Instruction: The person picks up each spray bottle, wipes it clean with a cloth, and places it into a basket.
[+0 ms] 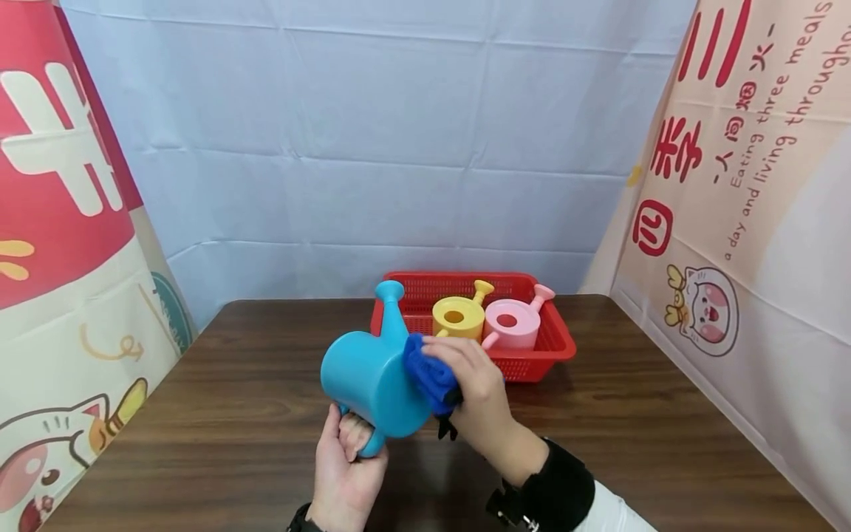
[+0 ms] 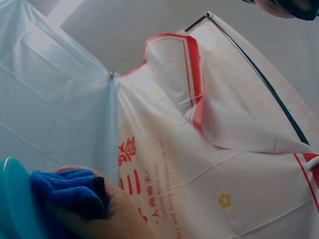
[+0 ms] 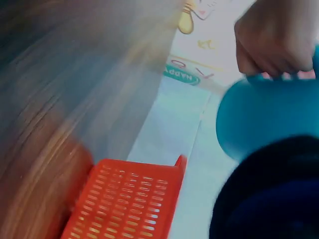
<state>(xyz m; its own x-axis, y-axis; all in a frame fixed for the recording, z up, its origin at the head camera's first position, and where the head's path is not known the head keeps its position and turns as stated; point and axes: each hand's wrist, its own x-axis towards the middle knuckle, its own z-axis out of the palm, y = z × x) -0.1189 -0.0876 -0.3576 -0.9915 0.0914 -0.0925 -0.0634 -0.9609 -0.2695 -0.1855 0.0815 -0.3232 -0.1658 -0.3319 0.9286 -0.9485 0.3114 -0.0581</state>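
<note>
My left hand [image 1: 351,458] grips the handle of a blue watering can [image 1: 366,373], which is held tilted above the table with its spout pointing away from me. In my right hand [image 1: 480,391] is a bunched dark-blue cloth [image 1: 432,373], pressed against the can's base. The left wrist view shows the cloth [image 2: 70,194] right against the can's edge [image 2: 12,199], with fingers wrapped around it. From the right wrist, the can [image 3: 269,114] appears with the left hand [image 3: 279,40] at its handle.
Behind the can, a red plastic basket [image 1: 561,343] stands on the dark wooden table [image 1: 253,414]. Inside it sit a yellow watering can [image 1: 459,307] and a pink watering can [image 1: 525,325]. A pale blue sheet [image 1: 385,133] hangs at the back, with printed cloths on both sides.
</note>
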